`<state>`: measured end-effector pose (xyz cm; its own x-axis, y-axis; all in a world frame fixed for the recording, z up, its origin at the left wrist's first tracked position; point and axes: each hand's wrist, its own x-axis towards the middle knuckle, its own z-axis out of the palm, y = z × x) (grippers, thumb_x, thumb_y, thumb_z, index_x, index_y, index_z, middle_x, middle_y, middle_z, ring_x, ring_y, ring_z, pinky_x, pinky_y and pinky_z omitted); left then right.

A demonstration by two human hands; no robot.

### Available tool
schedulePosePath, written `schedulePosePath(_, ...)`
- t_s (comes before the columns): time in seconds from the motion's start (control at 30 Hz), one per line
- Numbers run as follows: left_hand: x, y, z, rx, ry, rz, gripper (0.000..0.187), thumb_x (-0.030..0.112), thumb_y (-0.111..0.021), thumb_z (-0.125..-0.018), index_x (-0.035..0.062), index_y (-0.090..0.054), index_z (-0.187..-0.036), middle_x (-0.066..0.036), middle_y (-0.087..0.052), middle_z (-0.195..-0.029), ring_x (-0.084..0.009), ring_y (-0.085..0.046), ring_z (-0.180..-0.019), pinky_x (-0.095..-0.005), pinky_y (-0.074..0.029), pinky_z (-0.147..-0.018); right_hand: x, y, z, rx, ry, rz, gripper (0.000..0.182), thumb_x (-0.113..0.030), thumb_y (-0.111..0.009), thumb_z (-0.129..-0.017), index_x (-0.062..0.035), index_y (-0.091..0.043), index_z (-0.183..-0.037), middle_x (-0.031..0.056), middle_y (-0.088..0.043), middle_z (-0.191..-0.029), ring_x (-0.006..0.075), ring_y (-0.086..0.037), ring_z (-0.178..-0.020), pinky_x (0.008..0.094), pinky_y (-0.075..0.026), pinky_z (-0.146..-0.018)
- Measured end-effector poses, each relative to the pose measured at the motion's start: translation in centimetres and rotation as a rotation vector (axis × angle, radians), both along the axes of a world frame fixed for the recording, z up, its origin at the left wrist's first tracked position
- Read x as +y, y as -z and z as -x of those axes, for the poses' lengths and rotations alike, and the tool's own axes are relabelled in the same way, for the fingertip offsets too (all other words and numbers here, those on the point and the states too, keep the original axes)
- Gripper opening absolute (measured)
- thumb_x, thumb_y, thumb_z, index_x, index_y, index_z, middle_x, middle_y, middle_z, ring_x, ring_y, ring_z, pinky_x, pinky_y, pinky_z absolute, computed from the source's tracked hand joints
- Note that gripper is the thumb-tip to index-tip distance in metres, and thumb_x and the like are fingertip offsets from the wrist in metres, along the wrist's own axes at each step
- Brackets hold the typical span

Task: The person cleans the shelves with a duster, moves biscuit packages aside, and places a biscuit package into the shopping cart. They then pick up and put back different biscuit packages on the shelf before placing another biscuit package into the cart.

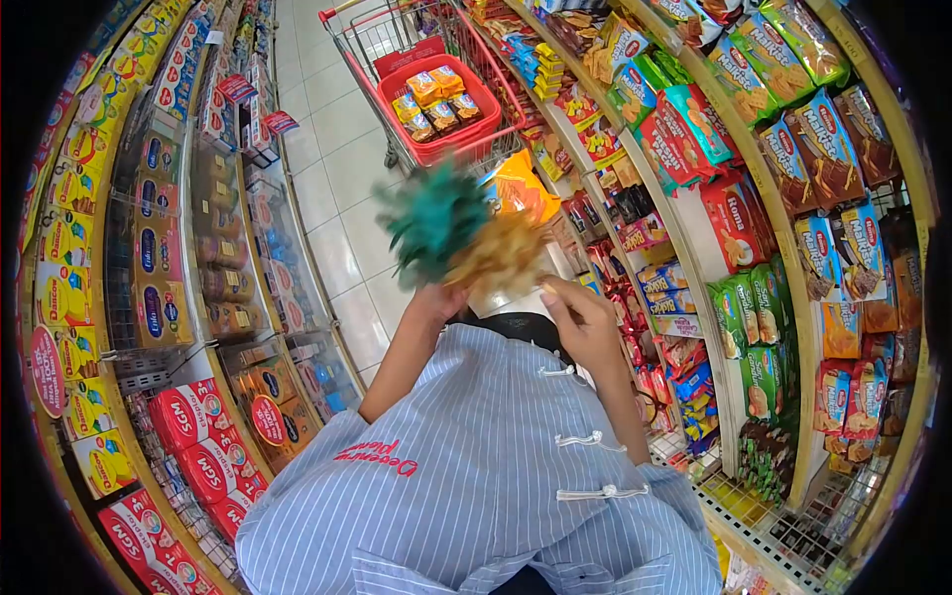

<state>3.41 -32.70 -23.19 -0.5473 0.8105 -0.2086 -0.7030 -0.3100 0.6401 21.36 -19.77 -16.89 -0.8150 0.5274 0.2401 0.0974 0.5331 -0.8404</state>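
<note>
In the middle of the view, a feather duster with green and tan tufts is blurred by motion in front of my body. My left hand is closed at the lower left edge of its tan part. My right hand is on the right, with thumb and fingers pinched near the tan tufts; what they hold is too small to make out. Beyond the duster, an orange packet shows at the edge of the right shelf.
A shopping cart with a red basket of snack packs stands ahead in the tiled aisle. Biscuit shelves line the right. Shelves of boxes run along the left.
</note>
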Motion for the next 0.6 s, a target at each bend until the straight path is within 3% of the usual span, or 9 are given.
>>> schedulePosePath(0.07,0.2,0.2,0.0,-0.073,0.008,-0.104,0.074,0.062,-0.033,-0.096,0.0067,-0.035,-0.145,-0.014,-0.043,-0.144,-0.0298,-0.047,-0.129,-0.0446,-0.04,-0.107,0.8,1.2,-0.5,0.001,-0.039,-0.113,0.024,-0.019,-0.062,-0.094,-0.0014,-0.068,-0.109,0.012,-0.072,-0.094,0.0149,-0.064,-0.072,0.0259,-0.048,-0.064)
schedulePosePath(0.1,1.1,-2.3,0.0,-0.186,0.008,-0.246,0.074,0.063,-0.033,-0.096,0.0076,-0.035,-0.145,-0.013,-0.043,-0.144,-0.0289,-0.047,-0.13,-0.0449,-0.039,-0.108,1.8,2.1,-1.0,0.004,0.104,-0.021,0.024,-0.019,-0.061,-0.094,-0.0017,-0.068,-0.109,0.0124,-0.072,-0.095,0.0151,-0.065,-0.073,0.0263,-0.049,-0.065)
schedulePosePath(0.23,1.9,-3.3,-0.8,-0.139,-0.154,-0.102,0.07,0.064,-0.034,-0.095,0.0109,-0.04,-0.14,-0.011,-0.045,-0.143,-0.0282,-0.049,-0.128,-0.0443,-0.04,-0.108,3.4,0.8,-2.6,-0.179,0.513,0.133,0.023,-0.02,-0.062,-0.094,-0.0029,-0.069,-0.109,0.0128,-0.071,-0.09,0.0151,-0.066,-0.072,0.0287,-0.05,-0.064)
schedulePosePath(0.27,1.8,-3.2,-0.8,-0.138,-0.152,-0.103,0.07,0.064,-0.034,-0.095,0.0109,-0.04,-0.14,-0.011,-0.045,-0.143,-0.0282,-0.049,-0.128,-0.0443,-0.04,-0.108,2.6,0.5,-2.4,0.036,0.412,0.098,0.022,-0.018,-0.063,-0.093,-0.0028,-0.07,-0.107,0.0115,-0.069,-0.082,0.0154,-0.063,-0.065,0.0312,-0.049,-0.061)
schedulePosePath(0.3,1.6,-2.7,-0.6,-0.149,-0.083,-0.129,0.07,0.064,-0.035,-0.095,0.012,-0.04,-0.141,-0.011,-0.046,-0.143,-0.028,-0.049,-0.128,-0.0446,-0.04,-0.108,2.0,0.7,-2.7,0.038,0.418,0.097,0.022,-0.018,-0.063,-0.093,-0.0028,-0.07,-0.107,0.0115,-0.069,-0.082,0.0154,-0.063,-0.065,0.0312,-0.049,-0.061)
schedulePosePath(0.37,1.1,0.0,-0.6,-0.116,-0.003,-0.172,0.068,0.064,-0.035,-0.095,0.0127,-0.041,-0.14,-0.01,-0.048,-0.14,-0.0274,-0.05,-0.127,-0.0448,-0.041,-0.107,1.5,1.3,-3.4,-0.031,0.008,-0.174,0.02,-0.015,-0.062,-0.092,-0.0022,-0.069,-0.106,0.0108,-0.069,-0.082,0.0169,-0.063,-0.064,0.0322,-0.048,-0.059)
schedulePosePath(0.43,0.7,0.7,-0.6,-0.204,0.04,-0.238,0.066,0.063,-0.036,-0.095,0.012,-0.042,-0.138,-0.01,-0.051,-0.138,-0.0269,-0.052,-0.125,-0.0445,-0.042,-0.106,2.1,1.6,-3.7,-0.212,-0.003,-0.214,0.019,-0.013,-0.062,-0.092,-0.0021,-0.069,-0.106,0.0111,-0.071,-0.088,0.0208,-0.065,-0.068,0.0321,-0.049,-0.061)
schedulePosePath(0.53,2.5,-3.0,-1.4,-0.109,-0.162,-0.019,0.079,0.07,-0.035,-0.091,0.0096,-0.036,-0.143,-0.013,-0.049,-0.14,-0.0299,-0.051,-0.126,-0.0455,-0.04,-0.108,4.3,2.7,-3.7,-0.129,0.387,0.141,0.022,-0.017,-0.058,-0.096,-0.0004,-0.068,-0.106,0.0121,-0.071,-0.094,0.0094,-0.062,-0.076,0.0273,-0.049,-0.067)
schedulePosePath(0.6,1.9,-2.2,-1.4,-0.178,-0.135,-0.048,0.083,0.073,-0.035,-0.089,0.0079,-0.036,-0.142,-0.014,-0.048,-0.14,-0.0305,-0.051,-0.126,-0.0459,-0.04,-0.108,5.2,3.3,-4.0,-0.07,0.446,0.212,0.024,-0.018,-0.057,-0.097,0.0003,-0.068,-0.106,0.0109,-0.07,-0.094,0.0078,-0.06,-0.079,0.026,-0.048,-0.069)
